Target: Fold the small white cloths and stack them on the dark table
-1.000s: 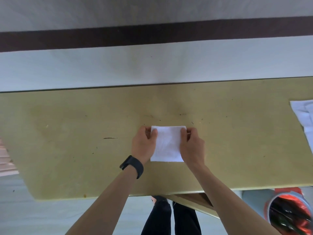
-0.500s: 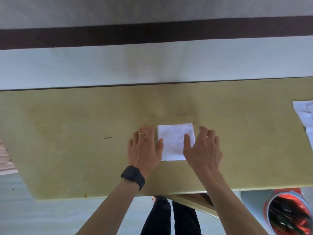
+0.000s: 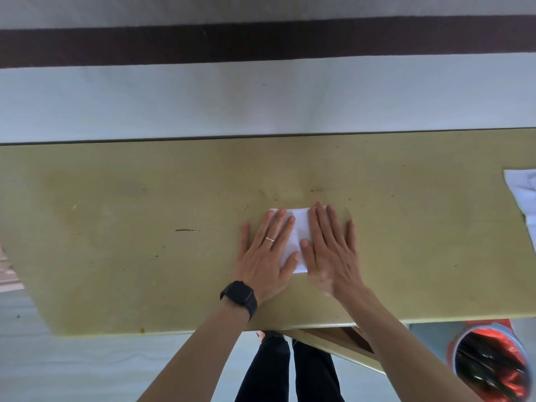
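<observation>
White cloth (image 3: 301, 227), folded small, lies at the middle of the olive bench (image 3: 116, 242), pinned under both your palms. Your left hand (image 3: 265, 256) and right hand (image 3: 330, 253) lie flat with fingers straight, gripping nothing, pressing its two sides. This looks like smoothing a fold. Next you would likely set it aside as a stack's base, then reach for the loose white cloths (image 3: 522, 192) at the bench's right edge.

We see wide bare table (image 3: 121, 256) left of the folded cloth (image 3: 301, 227); loose white cloths (image 3: 522, 192) crowd its right edge.
</observation>
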`<state>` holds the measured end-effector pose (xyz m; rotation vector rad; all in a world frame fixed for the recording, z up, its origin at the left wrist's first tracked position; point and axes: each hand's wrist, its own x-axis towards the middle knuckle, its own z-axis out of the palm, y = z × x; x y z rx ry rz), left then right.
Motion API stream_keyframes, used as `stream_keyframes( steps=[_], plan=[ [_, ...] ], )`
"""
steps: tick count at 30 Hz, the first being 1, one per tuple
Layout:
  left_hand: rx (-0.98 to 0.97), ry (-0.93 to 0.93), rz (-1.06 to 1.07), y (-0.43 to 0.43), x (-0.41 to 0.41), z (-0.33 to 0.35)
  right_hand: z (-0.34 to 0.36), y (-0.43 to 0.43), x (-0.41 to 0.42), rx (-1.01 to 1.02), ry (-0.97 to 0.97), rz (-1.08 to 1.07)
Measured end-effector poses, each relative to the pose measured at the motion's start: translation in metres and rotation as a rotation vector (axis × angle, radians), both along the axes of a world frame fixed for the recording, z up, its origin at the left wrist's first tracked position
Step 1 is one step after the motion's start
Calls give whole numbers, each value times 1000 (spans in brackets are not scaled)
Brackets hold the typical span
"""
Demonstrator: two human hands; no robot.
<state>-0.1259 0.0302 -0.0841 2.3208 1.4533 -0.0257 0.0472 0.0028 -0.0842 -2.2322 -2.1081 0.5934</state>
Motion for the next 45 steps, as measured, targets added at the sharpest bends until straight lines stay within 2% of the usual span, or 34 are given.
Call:
stream_keyframes(
  steps=[4, 6, 8, 11, 15, 20, 25, 30, 36, 41, 45],
  plan=[
    [-32, -73, 4, 0, 2, 9, 10, -1, -1, 51, 87, -65],
    [-7, -134, 165, 1, 8, 21, 24, -1, -2, 130, 172, -263],
    [-23, -139, 435, 5, 22, 36, 38, 1, -1, 130, 242, -521],
    [-253, -62, 813, 19, 44, 53, 48, 15, -1, -49, 346, -734],
    [-398, 13, 966, 32, 59, 55, 54, 36, 1, -204, 441, -843],
    [-546, -145, 1148, 39, 58, 49, 63, 48, 9, -356, 531, -894],
    [-542, -461, 1208, 31, 57, 59, 67, 39, 18, -286, 670, -817],
    [-507, -854, 1205, 14, 33, 95, 86, 38, 21, -179, 869, -712],
    [-298, -963, 1153, -25, -50, 177, 155, 57, -42, -177, 966, -315],
    [-26, -1055, 1294, -97, -146, 269, 246, 32, -160, -42, 915, 67],
    [308, -1121, 1460, -192, -221, 342, 331, -42, -272, 51, 952, 383]
  ],
)
